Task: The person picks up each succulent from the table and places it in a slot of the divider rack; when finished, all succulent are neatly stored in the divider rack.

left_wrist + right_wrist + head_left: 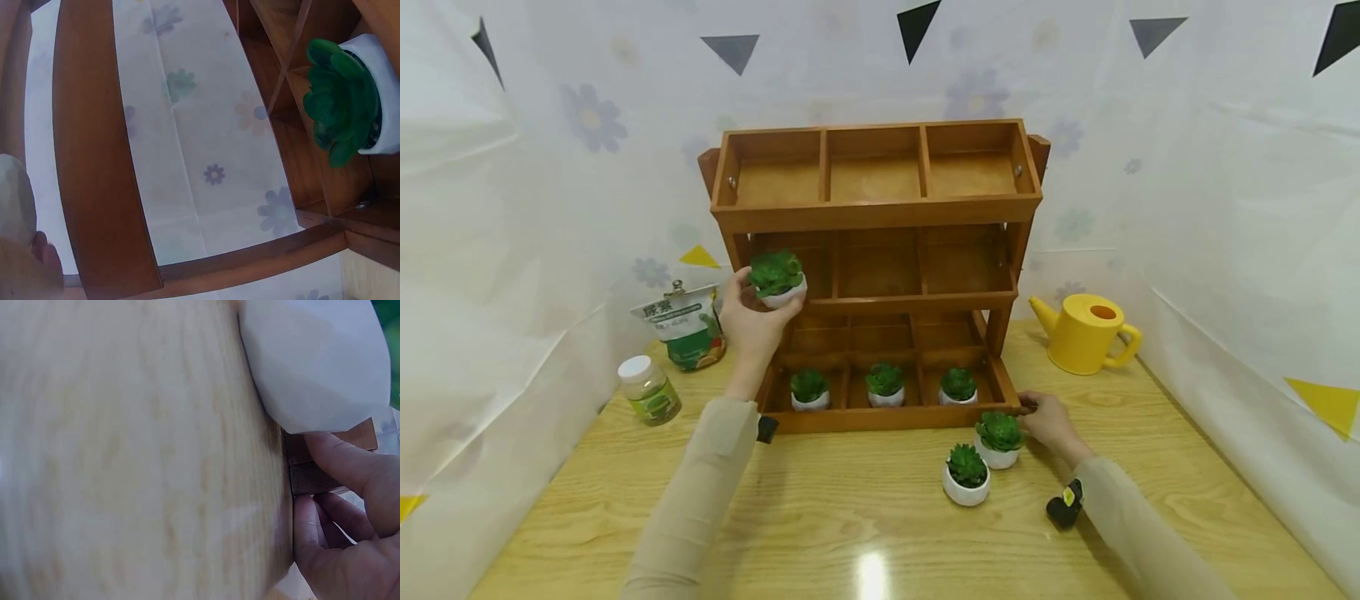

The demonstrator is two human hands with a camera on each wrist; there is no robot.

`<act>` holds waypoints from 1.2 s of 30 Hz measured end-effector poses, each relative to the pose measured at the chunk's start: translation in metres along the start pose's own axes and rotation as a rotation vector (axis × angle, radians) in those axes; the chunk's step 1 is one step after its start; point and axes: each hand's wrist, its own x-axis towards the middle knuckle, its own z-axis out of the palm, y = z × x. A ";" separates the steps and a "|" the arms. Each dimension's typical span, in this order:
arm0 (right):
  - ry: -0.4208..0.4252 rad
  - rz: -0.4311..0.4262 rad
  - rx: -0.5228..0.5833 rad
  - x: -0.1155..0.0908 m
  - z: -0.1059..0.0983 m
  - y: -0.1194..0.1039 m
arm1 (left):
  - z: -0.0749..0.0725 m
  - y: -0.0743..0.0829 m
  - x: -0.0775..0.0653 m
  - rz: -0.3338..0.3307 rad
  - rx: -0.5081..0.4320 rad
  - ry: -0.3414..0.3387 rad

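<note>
My left hand [752, 329] grips a succulent in a white pot [777, 277], raised before the left part of the rack's middle tier. In the left wrist view, that white pot [15, 200] shows at the left edge, its plant out of sight. The brown wooden rack [880, 215] has three tiers with compartments. Low at its front right corner, my right hand [1051, 423] pinches the wood, thumb on one side and fingers on the other. Beside this hand, a potted succulent [998, 437] stands on the table, with a spikier one [967, 477] in front of it.
The bottom tier holds three potted succulents: left [809, 390], middle [886, 383] and right [958, 387]. A yellow watering can [1082, 337] stands right of the rack. To the left are a clipped bag [688, 329] and a lidded jar [651, 392]. White sheeting [1247, 208] surrounds the table.
</note>
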 end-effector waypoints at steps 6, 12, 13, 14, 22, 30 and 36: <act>0.001 -0.026 0.024 0.000 -0.001 0.002 | 0.010 -0.005 0.004 0.034 0.146 0.116; 0.002 -0.019 0.001 0.003 0.000 0.005 | 0.018 -0.016 0.009 0.046 0.250 0.164; 0.001 -0.013 -0.006 0.004 0.001 0.005 | 0.019 -0.018 0.009 0.047 0.257 0.166; 0.001 -0.009 -0.012 0.004 0.001 0.005 | 0.020 -0.019 0.010 0.047 0.263 0.168; 0.000 0.001 -0.024 0.002 0.000 0.002 | 0.026 -0.024 0.014 0.061 0.215 0.148; 0.007 0.012 -0.029 0.004 0.003 0.005 | 0.029 -0.029 0.015 0.095 0.205 0.151; 0.014 -0.001 -0.036 0.003 0.002 0.004 | 0.032 -0.030 0.015 0.097 0.286 0.120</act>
